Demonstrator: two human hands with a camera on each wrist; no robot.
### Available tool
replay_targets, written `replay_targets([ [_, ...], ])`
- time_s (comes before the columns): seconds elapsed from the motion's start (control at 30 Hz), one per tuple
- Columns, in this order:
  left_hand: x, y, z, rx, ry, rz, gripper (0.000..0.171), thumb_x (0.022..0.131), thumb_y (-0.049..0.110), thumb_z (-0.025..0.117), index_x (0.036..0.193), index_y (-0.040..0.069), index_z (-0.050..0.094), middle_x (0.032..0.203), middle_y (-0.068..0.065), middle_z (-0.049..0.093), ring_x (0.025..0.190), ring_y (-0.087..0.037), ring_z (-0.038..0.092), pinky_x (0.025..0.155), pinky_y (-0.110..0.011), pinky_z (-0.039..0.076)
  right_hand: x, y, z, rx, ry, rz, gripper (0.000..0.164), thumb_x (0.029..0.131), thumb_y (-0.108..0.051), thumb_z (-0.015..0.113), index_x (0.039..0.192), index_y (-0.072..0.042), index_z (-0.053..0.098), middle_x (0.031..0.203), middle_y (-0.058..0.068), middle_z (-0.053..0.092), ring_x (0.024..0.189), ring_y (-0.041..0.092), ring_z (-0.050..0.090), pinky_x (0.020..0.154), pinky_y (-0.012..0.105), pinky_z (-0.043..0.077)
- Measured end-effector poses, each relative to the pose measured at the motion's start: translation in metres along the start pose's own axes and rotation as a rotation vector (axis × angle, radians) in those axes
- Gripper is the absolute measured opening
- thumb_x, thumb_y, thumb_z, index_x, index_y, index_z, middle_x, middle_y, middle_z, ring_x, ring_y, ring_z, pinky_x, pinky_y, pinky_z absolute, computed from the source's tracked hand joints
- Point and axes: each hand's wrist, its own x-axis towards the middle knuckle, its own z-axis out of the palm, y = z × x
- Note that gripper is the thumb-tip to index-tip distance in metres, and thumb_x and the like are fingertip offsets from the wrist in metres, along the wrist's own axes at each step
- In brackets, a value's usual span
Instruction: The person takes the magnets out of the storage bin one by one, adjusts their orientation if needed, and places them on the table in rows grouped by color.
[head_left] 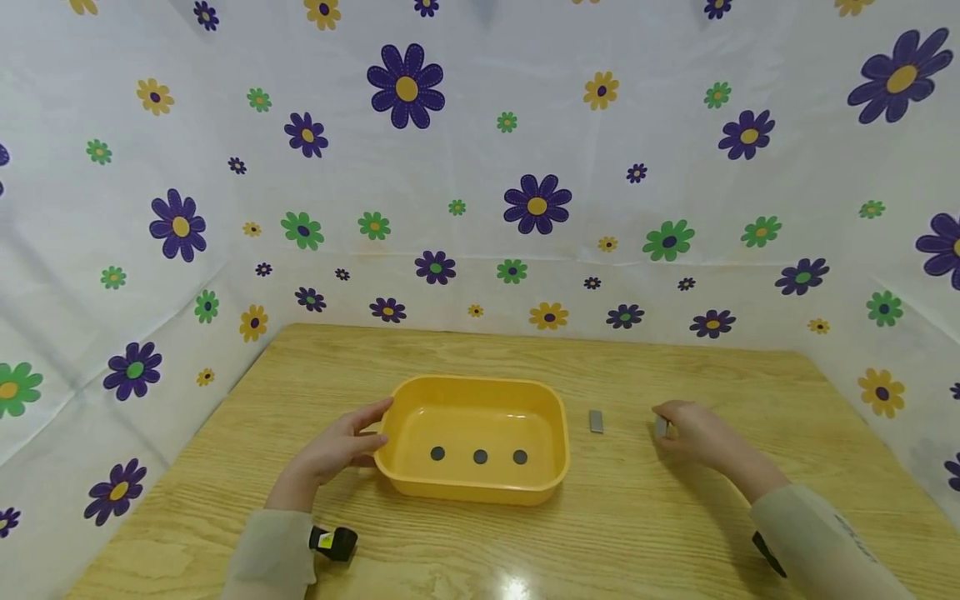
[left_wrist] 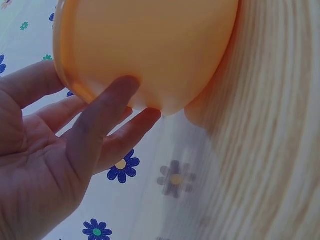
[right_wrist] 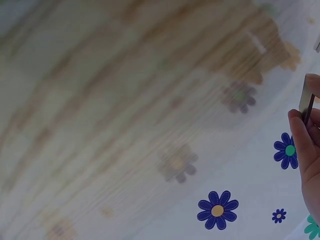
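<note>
A yellow plastic basin (head_left: 472, 492) stands on the table, with three dark round discs on its floor. My left hand (head_left: 333, 450) holds the basin's left end. In the left wrist view, one finger (left_wrist: 35, 82) reaches the rim while other digits press the outer wall. Right of the basin, my right hand (head_left: 693, 433) pinches a small grey rectangular piece (head_left: 661, 426) between thumb and fingers. The right wrist view catches that thin, flat piece (right_wrist: 306, 97) at its right edge. A similar grey rectangular piece (head_left: 596, 422) lies on the table between basin and right hand.
The wooden table (head_left: 480, 554) has a light grain and a glare spot near the front. White cloth with printed flowers (head_left: 480, 142) hangs behind it and on both sides. A black wrist camera (head_left: 337, 543) sits at the left cuff.
</note>
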Motion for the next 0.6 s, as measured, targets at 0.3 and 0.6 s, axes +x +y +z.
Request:
replay_targets([
  [0.3,0.0011,-0.0012,0.0001,-0.001,0.011,-0.006,0.060,0.090,0.012,0.050,0.142,0.007,0.018,0.142,-0.022,0.016,0.112,-0.035,0.045,0.079,-0.039,0.048,0.0014,0.0047,0.0020,0.011,-0.049,0.049,0.041,0.069,-0.001,0.069,0.102,0.017,0.055,0.096,0.027,0.058,0.087,0.039,0.055,0.070,0.043,0.048],
  [0.6,0.0011,-0.0012,-0.0002,-0.008,0.000,-0.005,0.060,0.091,0.010,0.049,0.142,0.008,0.018,0.143,-0.021,0.015,0.113,-0.036,0.043,0.080,-0.039,0.048,0.0055,0.0075,0.0035,0.014,-0.044,0.061,0.040,0.068,0.001,0.069,0.102,0.017,0.055,0.095,0.028,0.058,0.086,0.038,0.056,0.071,0.044,0.048],
])
